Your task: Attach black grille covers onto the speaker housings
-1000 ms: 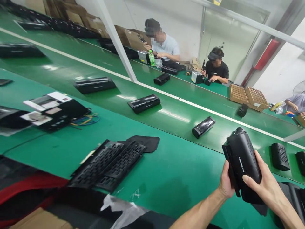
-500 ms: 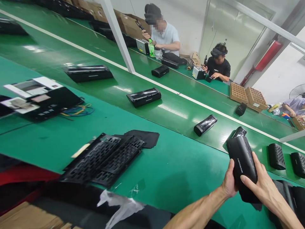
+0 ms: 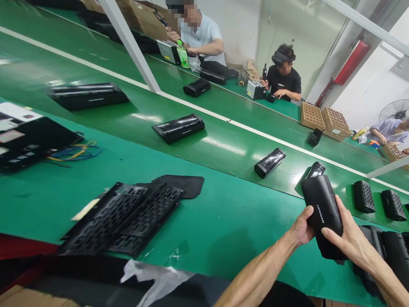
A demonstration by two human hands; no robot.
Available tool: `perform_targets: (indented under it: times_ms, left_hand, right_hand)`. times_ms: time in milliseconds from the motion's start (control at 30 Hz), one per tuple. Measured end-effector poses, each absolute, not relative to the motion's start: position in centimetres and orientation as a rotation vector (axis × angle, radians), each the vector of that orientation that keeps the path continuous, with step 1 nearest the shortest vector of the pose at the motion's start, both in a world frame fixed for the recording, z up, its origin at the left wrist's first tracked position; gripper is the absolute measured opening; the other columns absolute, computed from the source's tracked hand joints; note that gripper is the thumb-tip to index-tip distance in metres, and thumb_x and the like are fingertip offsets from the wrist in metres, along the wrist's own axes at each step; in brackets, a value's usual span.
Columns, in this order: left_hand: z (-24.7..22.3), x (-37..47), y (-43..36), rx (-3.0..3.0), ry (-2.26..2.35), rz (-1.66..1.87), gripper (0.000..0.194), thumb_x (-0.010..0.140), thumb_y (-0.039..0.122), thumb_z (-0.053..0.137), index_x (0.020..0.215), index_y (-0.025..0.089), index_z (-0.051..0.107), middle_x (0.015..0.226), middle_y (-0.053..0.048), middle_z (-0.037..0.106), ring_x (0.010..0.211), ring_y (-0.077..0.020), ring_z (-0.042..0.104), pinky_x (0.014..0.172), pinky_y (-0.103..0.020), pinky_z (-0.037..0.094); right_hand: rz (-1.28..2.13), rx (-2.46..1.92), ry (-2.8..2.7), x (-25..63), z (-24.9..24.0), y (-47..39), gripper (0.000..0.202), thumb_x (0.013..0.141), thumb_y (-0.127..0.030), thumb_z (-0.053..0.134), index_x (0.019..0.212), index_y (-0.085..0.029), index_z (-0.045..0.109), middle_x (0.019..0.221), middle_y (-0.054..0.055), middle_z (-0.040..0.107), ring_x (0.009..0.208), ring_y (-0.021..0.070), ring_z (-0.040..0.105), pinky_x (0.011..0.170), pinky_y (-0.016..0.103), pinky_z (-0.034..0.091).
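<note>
A black plastic housing [image 3: 323, 219] marked MERKURY is held tilted above the green bench at the right. My left hand [image 3: 303, 226] grips its left side, thumb on the near face and the other fingers hidden behind. On the opposite side, my right hand [image 3: 348, 232] is closed round it, its thumb lying across the front. Just past its upper end a similar black housing [image 3: 317, 169] rests on the belt, partly covered. More black housings [image 3: 398, 251] stand by my right forearm. Left of my hands, perforated black panels [image 3: 147, 221] lie on the bench beside thin black sheets [image 3: 183, 186].
Several housings [image 3: 179, 128] sit along the green belt [image 3: 223, 147]. A white post [image 3: 131, 47] rises beyond it. Co-workers [image 3: 283, 79] sit across, near partitioned cartons [image 3: 313, 115]. A black-and-white device with wires [image 3: 35, 136] lies left; torn clear plastic [image 3: 153, 277] hangs at the bench edge.
The view has shifted, so most things appear further left. Both hands still hold the housing, which is turned slightly. The co-worker in black has a hand lowered nearer the bench.
</note>
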State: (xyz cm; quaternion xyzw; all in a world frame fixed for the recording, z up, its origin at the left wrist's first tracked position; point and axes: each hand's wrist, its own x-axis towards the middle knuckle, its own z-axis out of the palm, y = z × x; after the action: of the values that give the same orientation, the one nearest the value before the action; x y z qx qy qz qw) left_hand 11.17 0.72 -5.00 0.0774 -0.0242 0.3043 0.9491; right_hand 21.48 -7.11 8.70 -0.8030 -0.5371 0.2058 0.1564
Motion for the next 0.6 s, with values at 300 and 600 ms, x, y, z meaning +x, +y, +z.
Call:
perform_targets:
  times_ms: [300, 600]
  left_hand:
    - [-1.4, 11.4, 0.9, 0.267, -0.010, 0.818, 0.088, 0.065, 0.052, 0.096, 0.141, 0.017, 0.067, 0.137, -0.019, 0.072, 0.135, -0.0462, 0.061, 0.118, -0.060, 0.043]
    - [1.0, 12.2, 0.3, 0.443, -0.087, 0.981, 0.078, 0.071, 0.036, 0.095, 0.141, 0.014, 0.067, 0.146, -0.018, 0.067, 0.150, -0.0446, 0.046, 0.128, -0.058, 0.030]
  right_hand:
    - [0.504, -2.248, -1.578, 24.2, 11.0, -5.4, 0.114, 0.080, -0.068, 0.074, 0.171, -0.027, 0.020, 0.173, 0.018, 0.031, 0.151, 0.0442, 0.044, 0.115, 0.060, 0.047]
    - [0.044, -2.291, -1.420, 18.2, 13.2, -0.8, 0.106, 0.065, -0.056, 0.082, 0.159, -0.028, 0.042, 0.152, 0.013, 0.061, 0.137, 0.0418, 0.060, 0.107, 0.055, 0.053]
